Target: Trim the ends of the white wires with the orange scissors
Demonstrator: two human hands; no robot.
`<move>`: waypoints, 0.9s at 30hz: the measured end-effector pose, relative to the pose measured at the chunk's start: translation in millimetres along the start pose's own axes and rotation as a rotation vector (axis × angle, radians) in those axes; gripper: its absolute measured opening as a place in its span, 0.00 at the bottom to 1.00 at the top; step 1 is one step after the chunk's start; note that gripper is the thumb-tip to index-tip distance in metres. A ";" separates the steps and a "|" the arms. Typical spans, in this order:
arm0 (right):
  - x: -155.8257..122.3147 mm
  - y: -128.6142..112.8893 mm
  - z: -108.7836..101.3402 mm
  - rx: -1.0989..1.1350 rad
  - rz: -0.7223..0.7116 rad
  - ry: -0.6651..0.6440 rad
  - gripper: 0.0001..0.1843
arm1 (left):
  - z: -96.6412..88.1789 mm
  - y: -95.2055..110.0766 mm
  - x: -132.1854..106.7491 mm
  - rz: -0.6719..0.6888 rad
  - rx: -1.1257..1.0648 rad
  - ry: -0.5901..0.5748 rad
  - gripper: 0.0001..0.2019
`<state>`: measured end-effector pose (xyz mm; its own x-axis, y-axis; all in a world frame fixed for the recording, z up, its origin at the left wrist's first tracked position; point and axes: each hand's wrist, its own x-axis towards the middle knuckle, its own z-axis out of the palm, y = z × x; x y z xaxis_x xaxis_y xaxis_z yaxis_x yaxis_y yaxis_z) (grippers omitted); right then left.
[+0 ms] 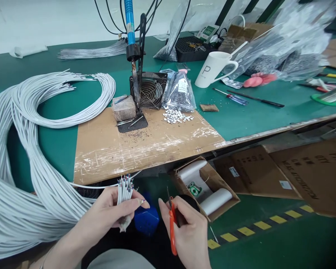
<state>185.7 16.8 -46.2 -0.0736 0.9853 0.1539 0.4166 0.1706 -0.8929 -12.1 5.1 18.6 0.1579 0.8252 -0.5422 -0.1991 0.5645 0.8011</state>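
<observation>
My left hand [109,207] is closed around a bundle of white cables [124,189], with coloured wire ends showing at the top. Between its thumb and forefinger it pinches a small cable end [142,201]. To the right, my right hand [189,228] grips orange-handled cutters [172,228], their dark tip pointing up; whether the jaws are apart I cannot tell. The two hands are apart, just in front of the table's edge. One white cable runs from the left hand toward the large coil of white cables [30,157] at the left.
On cardboard [145,153] stand a soldering iron [130,22] in its holder, a small fan [149,91] and a pile of small white parts [177,116]. A mug [212,69], screwdriver [232,97] and plastic bags [291,48] lie right. Below is an open box [224,205].
</observation>
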 end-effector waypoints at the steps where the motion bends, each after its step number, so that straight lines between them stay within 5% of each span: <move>1: -1.0 0.2 0.1 0.041 0.036 -0.018 0.26 | 0.2 0.3 -0.7 -0.014 -0.021 0.030 0.20; 4: -4.3 -0.7 2.8 0.165 0.134 -0.035 0.21 | -0.7 -0.7 -1.7 -0.005 -0.053 0.094 0.20; 9: -6.6 -9.6 9.9 0.300 0.200 -0.014 0.16 | -6.7 -5.3 1.0 0.036 -0.017 0.027 0.20; 14: -8.6 -16.5 8.6 0.212 0.095 -0.119 0.23 | -5.0 -3.4 -0.5 0.039 0.008 0.023 0.21; 20: -15.8 -12.0 1.8 0.074 0.012 -0.252 0.22 | 4.0 -2.9 -2.3 0.026 -0.041 0.118 0.23; 27: -10.7 -14.1 0.7 -0.015 -0.050 -0.355 0.19 | 2.6 -8.0 -1.1 0.148 0.052 0.069 0.17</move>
<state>179.9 3.8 -35.5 -0.4035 0.9142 0.0380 0.4173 0.2209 -0.8815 -8.2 -0.4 13.4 0.0638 0.8995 -0.4322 -0.1644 0.4366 0.8845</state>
